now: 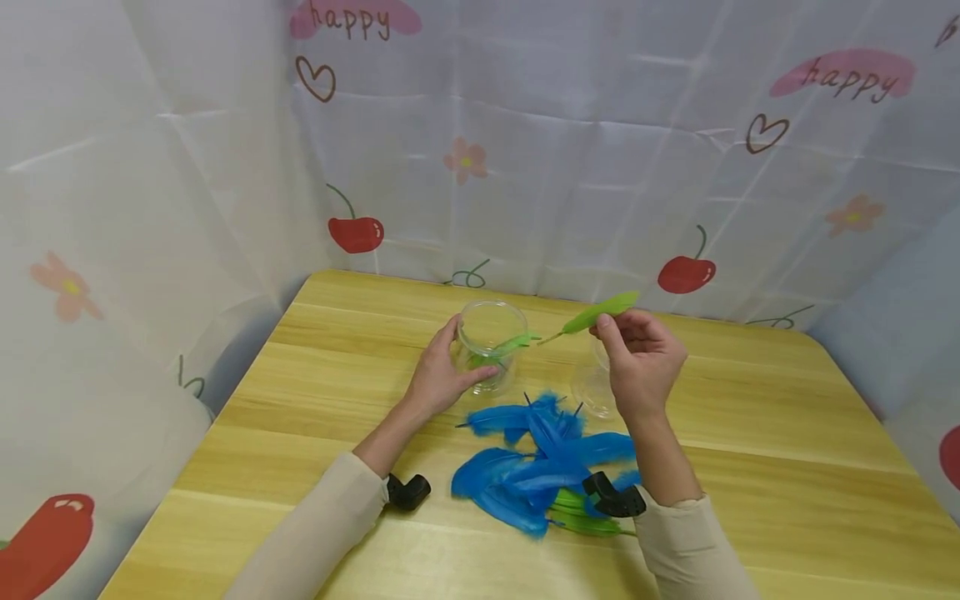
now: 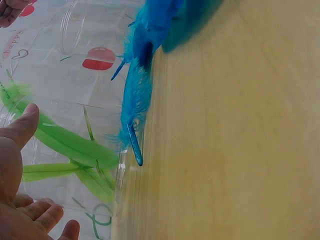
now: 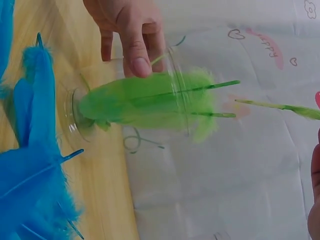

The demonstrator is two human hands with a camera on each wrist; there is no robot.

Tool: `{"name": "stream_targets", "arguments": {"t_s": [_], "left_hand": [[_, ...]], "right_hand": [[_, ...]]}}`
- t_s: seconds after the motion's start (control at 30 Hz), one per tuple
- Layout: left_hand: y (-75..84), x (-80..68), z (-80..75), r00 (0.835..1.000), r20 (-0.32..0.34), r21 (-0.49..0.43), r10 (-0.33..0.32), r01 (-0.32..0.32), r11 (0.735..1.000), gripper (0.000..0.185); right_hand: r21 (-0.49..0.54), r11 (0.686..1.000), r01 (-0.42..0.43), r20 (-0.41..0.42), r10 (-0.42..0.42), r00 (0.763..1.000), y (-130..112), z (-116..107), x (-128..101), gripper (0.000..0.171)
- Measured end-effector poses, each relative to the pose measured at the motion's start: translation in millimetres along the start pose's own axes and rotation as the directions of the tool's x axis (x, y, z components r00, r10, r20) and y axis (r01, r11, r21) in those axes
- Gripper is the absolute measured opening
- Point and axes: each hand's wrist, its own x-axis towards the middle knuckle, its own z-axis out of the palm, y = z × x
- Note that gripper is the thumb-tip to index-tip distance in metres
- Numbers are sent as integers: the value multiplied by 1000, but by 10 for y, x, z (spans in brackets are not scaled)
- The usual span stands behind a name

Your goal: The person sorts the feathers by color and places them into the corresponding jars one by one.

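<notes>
My left hand (image 1: 441, 371) grips a clear plastic jar (image 1: 492, 321), thumb on the near side. Green feathers (image 3: 135, 97) stand inside that jar, some quills poking past its rim. To its right, my right hand (image 1: 647, 358) pinches a single green feather (image 1: 600, 313) between thumb and fingers, its quill slanting down toward the jar's mouth, apart from it. In the left wrist view the thumb of the left hand (image 2: 17, 155) lies against the jar wall. Below both hands spreads a heap of blue feathers (image 1: 540, 467), with several green feathers (image 1: 585, 512) at its near right edge.
A second clear container (image 1: 592, 390) stands on the wooden table (image 1: 315, 417) beside and partly behind my right hand. White printed sheeting (image 1: 570, 167) hangs along the table's back and sides. Black wrist cameras, such as the left one (image 1: 408, 492), sit over the sleeves.
</notes>
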Motion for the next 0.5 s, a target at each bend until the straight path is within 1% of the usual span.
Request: {"name": "stream_targets", "arguments": {"t_s": [0.1, 0.2, 0.33, 0.4, 0.5], "left_hand": [[5, 6, 4, 1000, -4, -6, 15, -15, 1000, 97], [10, 6, 7, 1000, 0, -4, 15, -15, 1000, 98], [10, 5, 9, 1000, 2, -6, 15, -15, 1000, 98], [14, 4, 8, 1000, -4, -10, 15, -15, 1000, 97], [11, 3, 11, 1000, -6, -11, 13, -13, 1000, 97]], "right_hand": [[-16, 1000, -1, -6, 1, 1000, 33, 30, -7, 19], [-15, 1000, -5, -23, 4, 1000, 75, 68, -18, 18], [-34, 999, 10, -35, -11, 999, 132, 124, -30, 17], [-54, 998, 13, -29, -14, 999, 171, 154, -42, 15], [-109, 994, 6, -8, -7, 1000, 232, 194, -86, 11]]}}
